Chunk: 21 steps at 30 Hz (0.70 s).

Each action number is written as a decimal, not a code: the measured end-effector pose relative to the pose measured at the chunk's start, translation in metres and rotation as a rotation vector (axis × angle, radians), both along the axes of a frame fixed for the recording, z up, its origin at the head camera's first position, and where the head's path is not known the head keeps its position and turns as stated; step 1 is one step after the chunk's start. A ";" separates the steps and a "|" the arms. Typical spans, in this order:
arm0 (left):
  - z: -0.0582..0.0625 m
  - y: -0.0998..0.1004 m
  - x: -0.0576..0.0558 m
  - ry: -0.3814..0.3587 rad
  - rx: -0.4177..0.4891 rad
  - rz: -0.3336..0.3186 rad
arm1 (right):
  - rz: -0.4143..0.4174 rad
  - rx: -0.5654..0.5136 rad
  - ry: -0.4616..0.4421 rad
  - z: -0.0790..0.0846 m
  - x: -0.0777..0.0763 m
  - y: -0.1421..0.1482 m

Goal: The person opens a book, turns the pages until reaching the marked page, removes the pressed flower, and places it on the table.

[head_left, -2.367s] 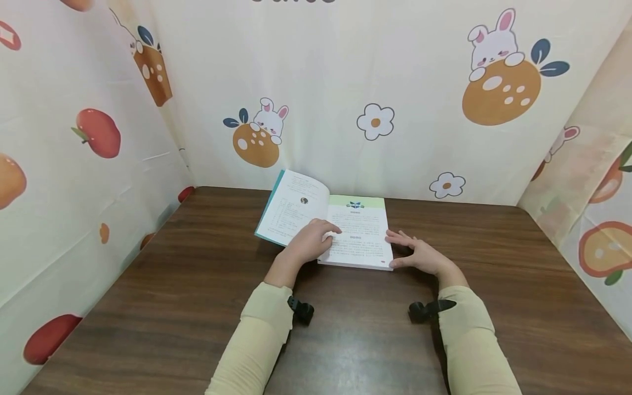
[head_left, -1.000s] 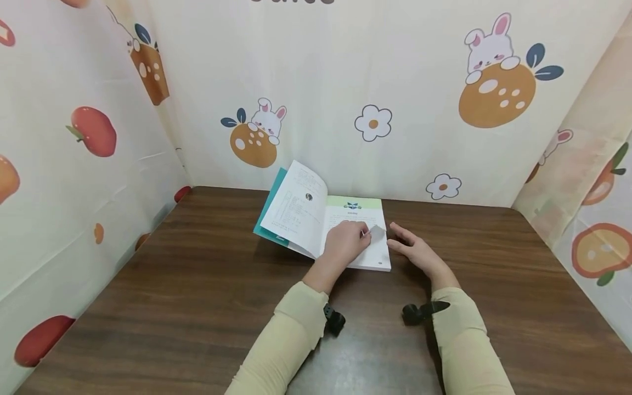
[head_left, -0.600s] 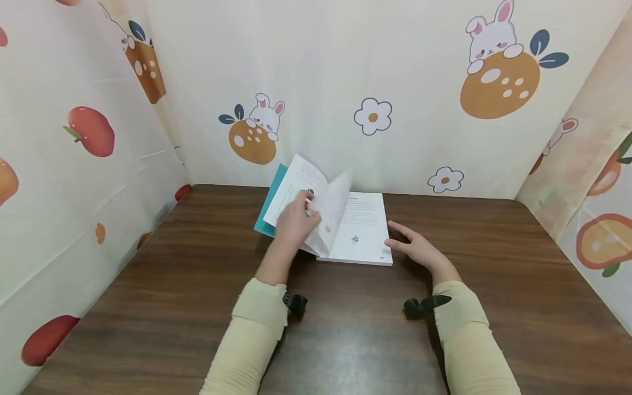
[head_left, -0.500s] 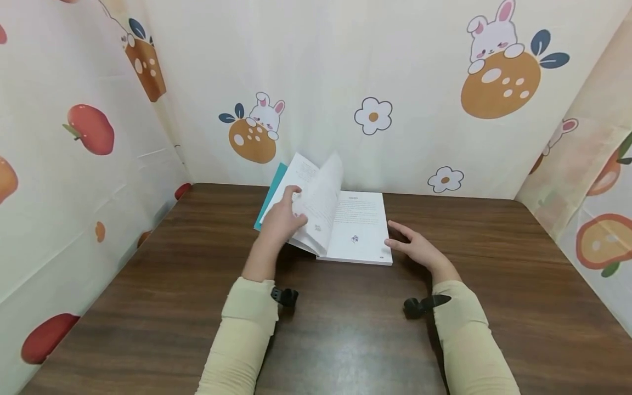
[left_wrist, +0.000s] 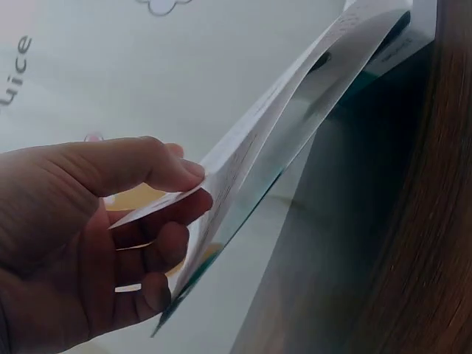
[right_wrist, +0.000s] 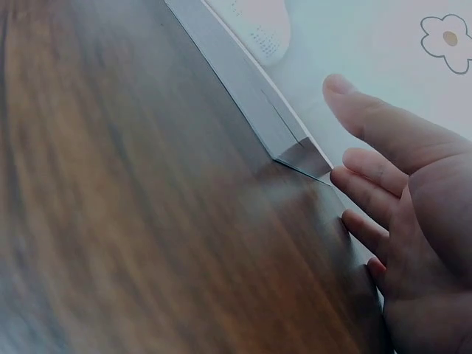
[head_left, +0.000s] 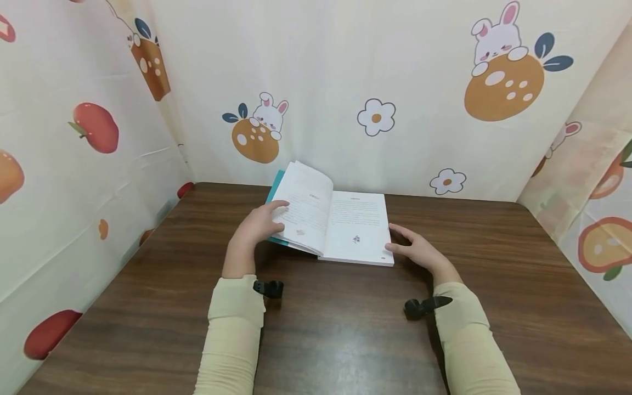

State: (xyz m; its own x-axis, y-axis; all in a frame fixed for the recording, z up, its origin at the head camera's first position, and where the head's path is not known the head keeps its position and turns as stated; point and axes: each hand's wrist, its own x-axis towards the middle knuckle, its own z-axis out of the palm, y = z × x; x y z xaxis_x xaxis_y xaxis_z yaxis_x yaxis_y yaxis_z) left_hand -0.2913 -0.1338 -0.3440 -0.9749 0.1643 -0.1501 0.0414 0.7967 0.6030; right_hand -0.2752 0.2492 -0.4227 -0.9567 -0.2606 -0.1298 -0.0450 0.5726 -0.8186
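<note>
An opened book (head_left: 357,225) with a teal cover lies on the table against the back curtain, its left pages and cover raised at a slant. At the outer edge of those left pages is my left hand (head_left: 253,225). In the left wrist view, the left hand (left_wrist: 96,228) pinches a page (left_wrist: 251,133) between thumb and forefinger, the other fingers curled near the teal cover. My right hand (head_left: 419,252) rests beside the right edge of the book, fingers loosely extended. The right wrist view has the right hand's (right_wrist: 420,199) fingertips right at the corner of the page block (right_wrist: 251,88).
The brown wooden table (head_left: 345,329) spreads out in front of the book. A cream curtain (head_left: 321,66) printed with rabbits, fruit and flowers closes off the back and both sides. Black wrist straps with cameras (head_left: 269,289) sit on both sleeves.
My left hand turned pages from the right side over to the left, moving leftward to the outer edge. A different right-hand page now shows. The right hand stayed almost in place.
</note>
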 end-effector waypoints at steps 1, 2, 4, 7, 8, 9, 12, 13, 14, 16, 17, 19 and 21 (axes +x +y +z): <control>0.000 -0.001 0.000 -0.014 0.005 0.003 | 0.003 -0.001 0.003 0.000 0.000 0.000; 0.000 -0.002 0.001 -0.024 0.008 0.006 | 0.005 0.001 0.006 0.000 0.000 0.000; -0.001 -0.004 0.001 -0.045 0.010 0.011 | 0.014 0.000 0.017 -0.001 -0.001 0.001; -0.007 -0.007 -0.002 -0.079 -0.007 0.005 | 0.041 0.005 0.056 -0.008 -0.005 0.004; -0.010 -0.007 -0.003 -0.090 -0.014 0.000 | 0.048 0.002 0.067 -0.009 -0.006 0.005; -0.013 -0.007 -0.004 -0.106 -0.022 -0.002 | 0.055 -0.001 0.078 -0.010 -0.007 0.005; -0.023 -0.006 -0.007 -0.146 -0.056 -0.005 | 0.079 0.007 0.105 -0.010 -0.007 0.005; -0.025 -0.005 -0.008 -0.157 -0.066 -0.007 | 0.084 0.014 0.110 -0.010 -0.007 0.004; -0.027 -0.004 -0.009 -0.167 -0.073 -0.006 | 0.086 0.024 0.113 -0.009 -0.007 0.004; -0.032 -0.003 -0.010 -0.178 -0.093 -0.011 | 0.087 0.042 0.113 -0.007 -0.006 0.003; -0.034 -0.003 -0.010 -0.183 -0.100 -0.015 | 0.086 0.044 0.110 -0.005 -0.005 0.002; -0.036 -0.002 -0.011 -0.194 -0.104 -0.024 | 0.077 0.034 0.097 0.002 -0.001 -0.001; -0.038 -0.001 -0.011 -0.207 -0.111 -0.025 | 0.073 0.022 0.085 0.010 0.004 -0.005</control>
